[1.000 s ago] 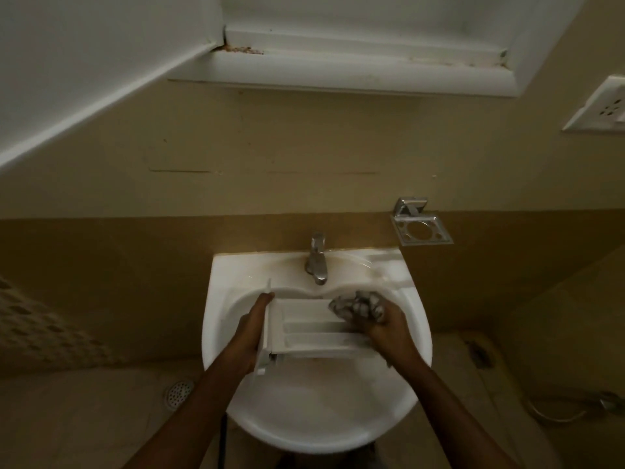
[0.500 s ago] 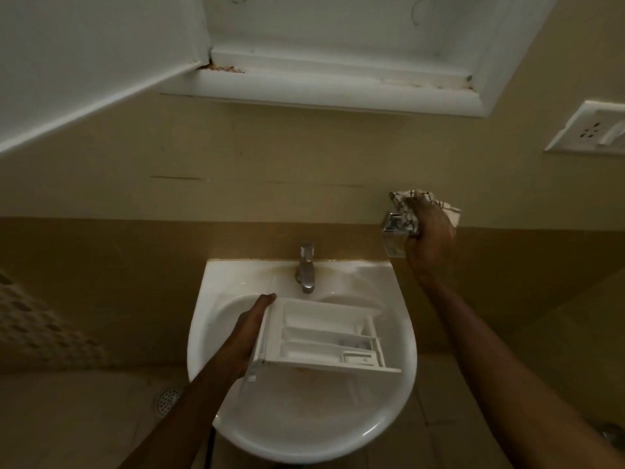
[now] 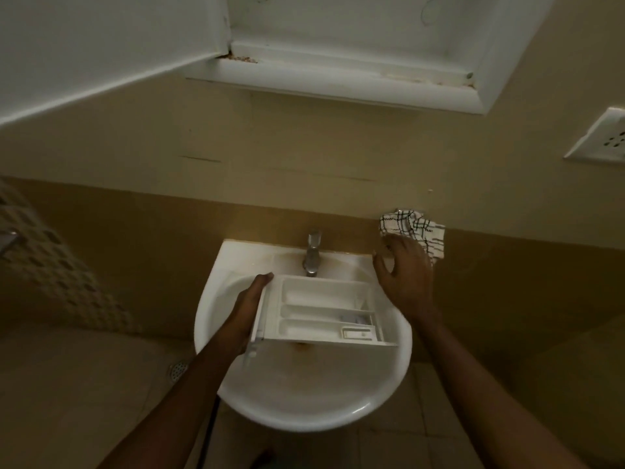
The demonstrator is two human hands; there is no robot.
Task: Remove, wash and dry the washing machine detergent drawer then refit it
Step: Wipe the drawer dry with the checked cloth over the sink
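Mid-frame, the left hand (image 3: 248,309) grips the left end of the white drawer (image 3: 321,309) over the sink (image 3: 304,401). Its small label is too blurry to read. Further right, the right hand (image 3: 406,275) is loose and empty, just below the checked cloth (image 3: 412,228).

Two bare forearms (image 3: 189,384), bare left hand (image 3: 247,313), bare right hand (image 3: 404,275)

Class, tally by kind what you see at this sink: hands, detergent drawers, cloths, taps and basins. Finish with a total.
Hands: 2 (left hand, right hand)
Detergent drawer: 1
Checked cloth: 1
Tap: 1
Basin: 1
Total: 6
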